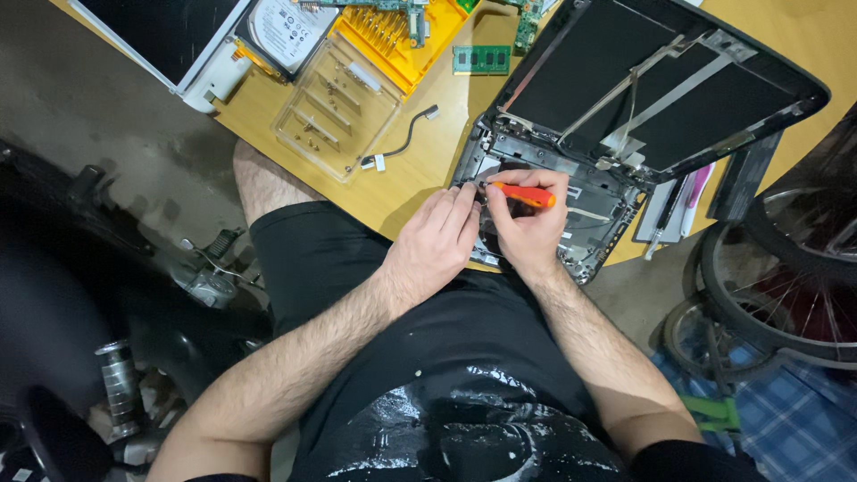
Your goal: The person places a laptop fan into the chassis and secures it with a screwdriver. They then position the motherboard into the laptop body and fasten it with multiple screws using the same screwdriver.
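Observation:
An opened laptop (616, 107) lies on the round wooden table (428, 170), its base stripped and its dark lid tilted back. My right hand (527, 228) grips an orange-handled screwdriver (527, 195) whose tip points left into the laptop base. My left hand (437, 241) rests beside it, fingertips touching the base's edge near the screwdriver tip. Whatever lies under the tip is hidden by my fingers.
A clear plastic tray (335, 107) with small screws, a yellow case (393, 36), a hard drive (286, 31), a memory stick (482, 59) and a short cable (402, 143) lie on the table. A bicycle wheel (786, 277) stands at right. Pens (683, 201) sit beside the laptop.

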